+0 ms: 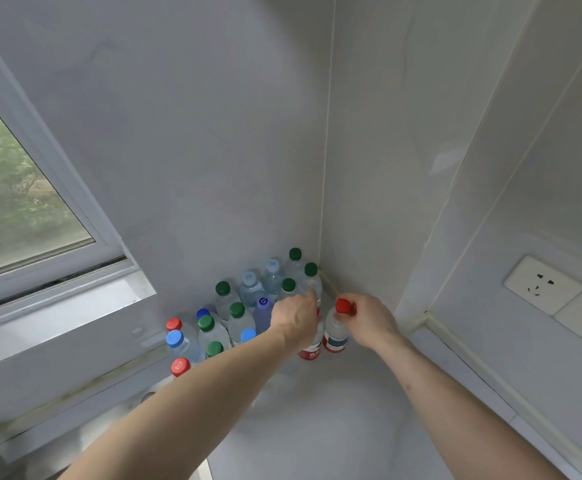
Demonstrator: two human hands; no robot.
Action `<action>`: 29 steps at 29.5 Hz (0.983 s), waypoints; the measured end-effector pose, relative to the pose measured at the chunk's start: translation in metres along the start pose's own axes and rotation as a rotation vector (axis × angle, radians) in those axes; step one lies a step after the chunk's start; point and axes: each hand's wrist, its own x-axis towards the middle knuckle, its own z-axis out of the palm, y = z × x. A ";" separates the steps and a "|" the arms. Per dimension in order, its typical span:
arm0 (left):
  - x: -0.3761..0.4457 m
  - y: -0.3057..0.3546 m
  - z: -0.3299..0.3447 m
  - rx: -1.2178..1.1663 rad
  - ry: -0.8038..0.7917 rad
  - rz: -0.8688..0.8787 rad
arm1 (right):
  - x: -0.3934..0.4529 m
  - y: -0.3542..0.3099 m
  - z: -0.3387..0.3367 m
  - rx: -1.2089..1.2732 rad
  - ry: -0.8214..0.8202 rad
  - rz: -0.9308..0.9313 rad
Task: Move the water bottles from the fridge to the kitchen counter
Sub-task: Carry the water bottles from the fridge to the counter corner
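Several water bottles point(237, 318) with green, blue and red caps stand packed in the far corner of the white kitchen counter point(317, 427). My left hand point(294, 320) grips the top of a red-labelled bottle point(310, 351) at the front of the group, hiding its cap. Right beside it, my right hand point(369, 318) pinches the neck of a second red-capped, red-labelled bottle point(336, 336). Both bottles stand upright with their bases at the counter surface. The fridge is out of view.
Tiled walls point(213, 150) meet in the corner behind the bottles. A window point(16, 188) with a white sill is at the left. A double wall socket point(559, 296) sits on the right wall above a raised ledge point(462, 368).
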 end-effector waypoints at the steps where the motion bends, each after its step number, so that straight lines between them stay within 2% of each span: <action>1: 0.000 -0.002 0.001 -0.006 0.010 0.008 | 0.004 -0.003 0.002 -0.010 0.001 -0.006; 7: -0.003 -0.016 0.001 -0.028 0.003 0.090 | 0.024 -0.012 0.010 -0.037 -0.036 -0.033; 15: 0.001 -0.013 -0.004 -0.004 -0.011 -0.002 | 0.039 -0.018 0.019 0.000 -0.067 -0.047; 29: -0.005 -0.023 -0.010 -0.024 0.043 0.056 | -0.001 -0.012 0.023 0.054 -0.100 -0.012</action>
